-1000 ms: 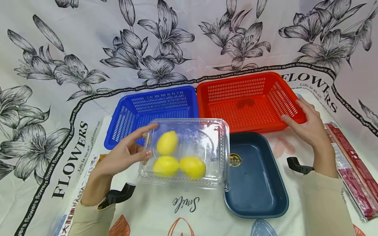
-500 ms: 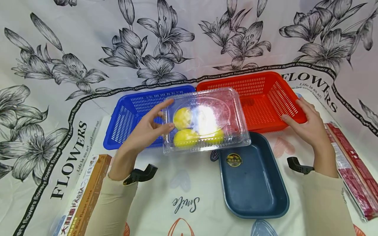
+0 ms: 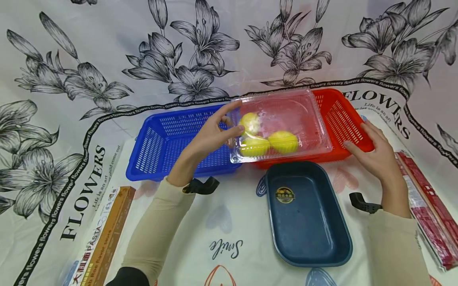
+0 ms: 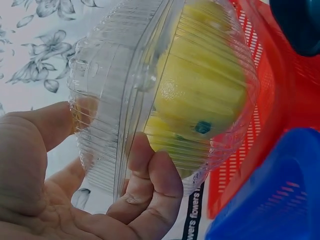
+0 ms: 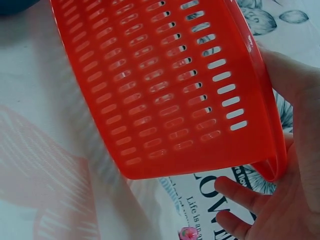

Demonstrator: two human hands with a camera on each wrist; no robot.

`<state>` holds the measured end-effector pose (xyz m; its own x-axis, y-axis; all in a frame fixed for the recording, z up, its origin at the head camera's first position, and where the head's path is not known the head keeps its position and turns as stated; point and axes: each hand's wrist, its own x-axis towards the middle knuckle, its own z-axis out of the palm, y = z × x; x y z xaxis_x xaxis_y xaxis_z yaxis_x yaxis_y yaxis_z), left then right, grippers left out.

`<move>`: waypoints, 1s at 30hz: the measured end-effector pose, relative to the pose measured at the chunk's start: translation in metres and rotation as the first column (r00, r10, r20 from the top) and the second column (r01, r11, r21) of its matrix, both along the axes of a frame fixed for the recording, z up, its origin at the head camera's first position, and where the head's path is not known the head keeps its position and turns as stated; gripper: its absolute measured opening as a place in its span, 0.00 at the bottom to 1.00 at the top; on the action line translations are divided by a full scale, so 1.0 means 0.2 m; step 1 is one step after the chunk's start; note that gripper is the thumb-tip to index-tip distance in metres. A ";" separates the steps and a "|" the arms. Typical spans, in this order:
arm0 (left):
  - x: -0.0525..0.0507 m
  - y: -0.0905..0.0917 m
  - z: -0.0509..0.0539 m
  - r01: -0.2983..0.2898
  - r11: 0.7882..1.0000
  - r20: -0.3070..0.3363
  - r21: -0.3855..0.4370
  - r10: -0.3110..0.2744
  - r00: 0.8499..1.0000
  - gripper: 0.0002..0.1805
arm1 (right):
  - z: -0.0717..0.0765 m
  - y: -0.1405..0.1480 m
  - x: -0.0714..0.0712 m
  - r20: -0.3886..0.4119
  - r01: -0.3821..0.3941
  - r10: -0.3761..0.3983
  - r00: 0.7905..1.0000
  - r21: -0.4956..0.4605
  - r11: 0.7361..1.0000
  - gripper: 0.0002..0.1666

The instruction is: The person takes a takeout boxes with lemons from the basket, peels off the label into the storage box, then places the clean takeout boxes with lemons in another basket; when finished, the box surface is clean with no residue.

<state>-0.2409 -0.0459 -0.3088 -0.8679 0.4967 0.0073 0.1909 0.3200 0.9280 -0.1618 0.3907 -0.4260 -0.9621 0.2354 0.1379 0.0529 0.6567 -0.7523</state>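
My left hand (image 3: 209, 137) grips the left end of a clear plastic clamshell box (image 3: 282, 111), which is tilted and held above the red basket (image 3: 340, 115). Inside the box are three yellow lemons (image 3: 284, 142), resting toward its near side. In the left wrist view, thumb and fingers (image 4: 162, 172) pinch the box around its rim seam, close beside a lemon (image 4: 200, 82). My right hand (image 3: 377, 155) holds the red basket at its right end. In the right wrist view, two fingertips (image 5: 235, 192) lie off the basket wall, below its rim (image 5: 272, 130).
A blue basket (image 3: 193, 123) stands left of the red one. In front of the red basket lies a dark blue tray (image 3: 307, 222) with a gold sticker. A pasta box (image 3: 111, 234) lies at the left, a red-and-white packet (image 3: 425, 214) at the right.
My left hand has carried the lemon box from the table's middle, up and rightward, over the blue basket to above the red basket. The right hand has stayed at the red basket.
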 end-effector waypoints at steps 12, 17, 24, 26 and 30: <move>-0.21 0.21 -0.10 0.076 0.996 -0.042 0.050 -0.074 0.996 0.34 | 0.01 0.02 0.01 -0.003 -0.028 0.028 1.000 -0.005 1.000 0.48; -0.27 0.29 -0.14 0.108 0.991 -0.042 0.073 -0.105 0.994 0.33 | 0.01 0.01 0.01 0.001 -0.023 0.023 1.000 0.000 1.000 0.49; -0.35 0.40 -0.17 0.091 0.991 -0.025 0.099 -0.089 0.996 0.32 | 0.01 0.01 0.01 -0.013 -0.030 0.029 0.999 -0.007 1.000 0.49; -0.36 0.43 -0.19 0.081 0.991 -0.012 0.106 -0.081 0.997 0.32 | 0.01 0.00 0.01 -0.019 -0.032 0.031 0.999 -0.010 0.999 0.49; -0.39 0.47 -0.22 0.062 0.991 0.013 0.118 -0.064 0.998 0.31 | 0.01 0.00 0.01 -0.026 -0.036 0.036 0.999 -0.011 0.999 0.49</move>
